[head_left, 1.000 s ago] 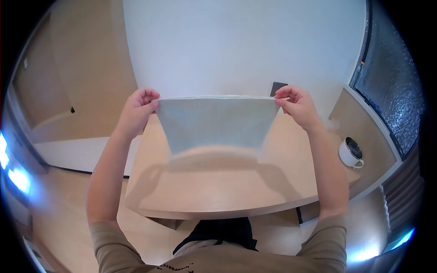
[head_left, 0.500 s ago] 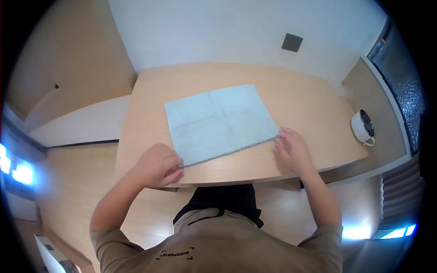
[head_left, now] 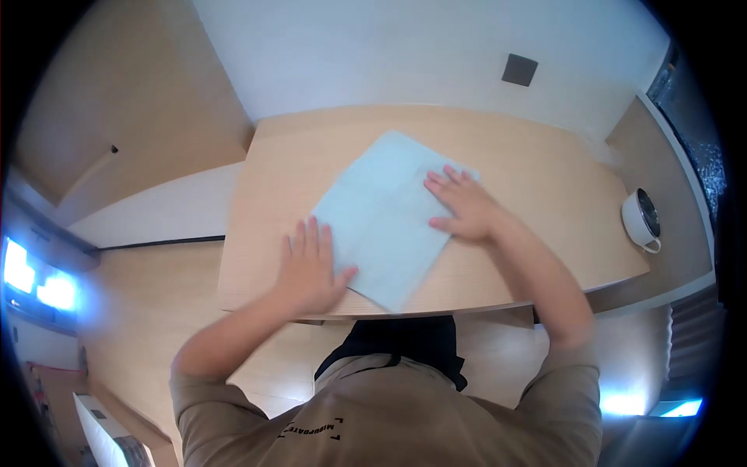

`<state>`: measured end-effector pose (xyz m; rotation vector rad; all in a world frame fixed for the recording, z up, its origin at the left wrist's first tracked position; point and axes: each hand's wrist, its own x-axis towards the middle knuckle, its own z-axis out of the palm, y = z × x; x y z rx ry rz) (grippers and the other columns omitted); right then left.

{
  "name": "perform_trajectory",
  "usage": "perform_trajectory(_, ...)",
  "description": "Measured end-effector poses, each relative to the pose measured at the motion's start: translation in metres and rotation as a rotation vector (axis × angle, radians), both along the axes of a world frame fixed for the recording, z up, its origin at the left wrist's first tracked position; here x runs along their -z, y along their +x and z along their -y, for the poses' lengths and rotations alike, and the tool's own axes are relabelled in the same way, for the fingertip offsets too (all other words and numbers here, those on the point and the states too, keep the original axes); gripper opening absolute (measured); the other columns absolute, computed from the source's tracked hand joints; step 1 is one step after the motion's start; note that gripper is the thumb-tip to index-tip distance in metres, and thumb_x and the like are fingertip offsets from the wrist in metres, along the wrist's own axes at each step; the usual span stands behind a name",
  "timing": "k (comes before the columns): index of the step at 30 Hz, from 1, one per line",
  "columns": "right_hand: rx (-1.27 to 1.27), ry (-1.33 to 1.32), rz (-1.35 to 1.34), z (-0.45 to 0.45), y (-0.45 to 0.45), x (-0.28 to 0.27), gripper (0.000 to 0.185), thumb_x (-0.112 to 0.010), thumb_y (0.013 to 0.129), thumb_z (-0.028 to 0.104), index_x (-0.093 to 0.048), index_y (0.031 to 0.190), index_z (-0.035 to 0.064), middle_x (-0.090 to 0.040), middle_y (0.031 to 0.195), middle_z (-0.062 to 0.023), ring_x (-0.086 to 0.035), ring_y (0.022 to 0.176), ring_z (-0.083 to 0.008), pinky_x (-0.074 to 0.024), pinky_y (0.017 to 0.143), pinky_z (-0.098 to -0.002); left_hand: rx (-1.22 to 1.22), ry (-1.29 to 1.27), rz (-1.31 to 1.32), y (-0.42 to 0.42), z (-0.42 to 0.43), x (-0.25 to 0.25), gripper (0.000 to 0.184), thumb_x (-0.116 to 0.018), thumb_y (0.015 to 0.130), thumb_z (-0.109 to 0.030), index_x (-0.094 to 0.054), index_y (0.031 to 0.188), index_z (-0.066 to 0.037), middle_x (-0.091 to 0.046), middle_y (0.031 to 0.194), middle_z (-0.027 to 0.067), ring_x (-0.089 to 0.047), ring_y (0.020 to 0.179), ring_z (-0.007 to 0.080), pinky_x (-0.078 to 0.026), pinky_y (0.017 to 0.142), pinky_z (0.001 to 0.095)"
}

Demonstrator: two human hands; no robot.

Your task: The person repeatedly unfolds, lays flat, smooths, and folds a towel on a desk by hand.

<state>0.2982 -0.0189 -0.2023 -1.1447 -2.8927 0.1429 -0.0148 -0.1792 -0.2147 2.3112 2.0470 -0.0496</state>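
Observation:
A pale blue-green cloth (head_left: 389, 210) lies flat on the light wooden table (head_left: 529, 194), turned so that one corner points to the back wall and another reaches the front edge. My left hand (head_left: 310, 268) is open, palm down, its fingers spread at the cloth's left edge and its thumb over the cloth. On the cloth's right part rests my right hand (head_left: 463, 206), also open, with fingers spread. Part of the cloth's right edge is hidden under it.
A white pot with a handle (head_left: 640, 220) stands at the table's right end, beside a low wooden partition (head_left: 673, 187). A dark square plate (head_left: 520, 70) is on the wall behind the table. The front edge curves close to my body.
The cloth went from held up by two corners to lying on the table, then turned diagonally. Both hands let go of its corners and opened flat; my right hand moved farther back.

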Motion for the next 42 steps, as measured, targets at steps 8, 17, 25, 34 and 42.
perform_trajectory(8, 0.002, 0.062, -0.108, 0.003, -0.041, 0.002, 0.073, -0.050, 0.096, 0.049, -0.035, 0.151, 0.0019, -0.027, 0.160, -0.0194, -0.019, 0.150, -0.0372, -0.0137, 0.122, -0.0495, 0.345, -0.098, 0.267, 0.010, -0.002, -0.060, 0.078, -0.058, 0.091, -0.048, -0.040, 0.143, 0.007, -0.026, 0.156, 0.0312, -0.022, 0.146, 0.0473, -0.021, 0.117, 0.0552)
perform_trajectory(17, -0.315, 0.040, -0.002, 0.034, -0.019, 0.005, 0.076, -0.050, 0.096, 0.049, -0.031, 0.152, 0.0019, -0.028, 0.160, -0.0170, -0.020, 0.150, -0.0343, -0.0165, 0.122, -0.0492, 0.334, 0.096, 0.175, 0.046, -0.017, 0.009, 0.083, -0.050, 0.094, -0.050, -0.031, 0.147, 0.011, -0.024, 0.155, 0.0346, -0.019, 0.147, 0.0491, -0.016, 0.120, 0.0546)
perform_trajectory(25, -0.096, 0.045, -0.083, 0.007, -0.067, -0.007, 0.074, -0.051, 0.096, 0.047, -0.034, 0.150, 0.0001, -0.028, 0.160, -0.0193, -0.023, 0.149, -0.0371, -0.0176, 0.121, -0.0512, 0.232, 0.233, 0.229, 0.026, -0.099, 0.015, 0.084, -0.051, 0.095, -0.052, -0.031, 0.147, 0.011, -0.025, 0.156, 0.0322, -0.020, 0.147, 0.0462, -0.015, 0.121, 0.0520)
perform_trajectory(34, 0.057, 0.009, -0.061, -0.012, -0.076, 0.007, 0.075, -0.058, 0.093, 0.040, -0.032, 0.152, 0.0004, -0.030, 0.159, -0.0193, -0.023, 0.149, -0.0373, -0.0167, 0.121, -0.0505, 0.245, 0.128, 0.263, 0.012, -0.145, 0.012, 0.087, -0.049, 0.094, -0.056, -0.031, 0.148, 0.010, -0.026, 0.157, 0.0300, -0.018, 0.149, 0.0440, -0.010, 0.122, 0.0521)
perform_trajectory(42, 0.103, 0.055, -0.136, -0.037, -0.077, 0.016, 0.073, -0.058, 0.093, 0.036, -0.032, 0.151, -0.0001, -0.031, 0.158, -0.0209, -0.023, 0.148, -0.0395, -0.0160, 0.120, -0.0528, 0.463, 0.044, 0.257, 0.007, -0.147, 0.010, 0.087, -0.045, 0.095, -0.057, -0.028, 0.152, 0.005, -0.020, 0.162, 0.0229, -0.013, 0.152, 0.0350, -0.007, 0.122, 0.0530)
